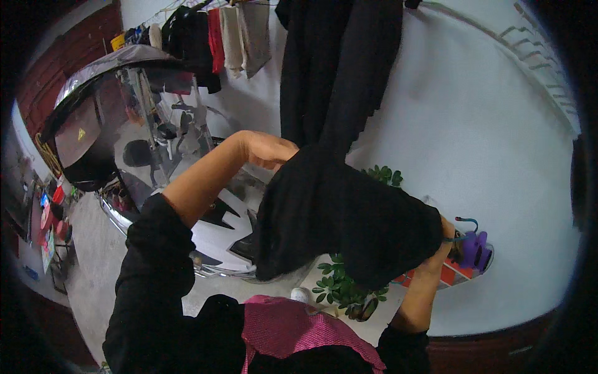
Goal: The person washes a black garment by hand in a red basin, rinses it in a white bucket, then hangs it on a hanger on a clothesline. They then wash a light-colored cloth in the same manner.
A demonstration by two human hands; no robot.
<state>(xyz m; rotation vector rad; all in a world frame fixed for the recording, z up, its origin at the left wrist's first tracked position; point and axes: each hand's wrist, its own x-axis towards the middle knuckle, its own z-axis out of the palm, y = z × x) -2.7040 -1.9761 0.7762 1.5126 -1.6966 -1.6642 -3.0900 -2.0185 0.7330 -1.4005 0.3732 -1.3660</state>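
A black garment (345,215) is held spread before me, its lower edges hanging loose. At its upper left, my left hand (271,150) grips the cloth, with the fingertips hidden behind it. My right hand (444,238) is at the garment's right end, mostly covered by the fabric. A thin teal hanger (469,220) with a curved hook sticks out beside the right hand; the rest of it is largely hidden. Just above, long black trousers (338,70) hang down and visually merge with the garment's top edge.
A covered electric scooter (224,233) stands at the left. More clothes (233,39) hang along the white wall (476,140). A leafy green plant (334,280) grows below the garment. Near my right wrist sit a purple object (475,250) and a red-and-white box-like thing (451,276).
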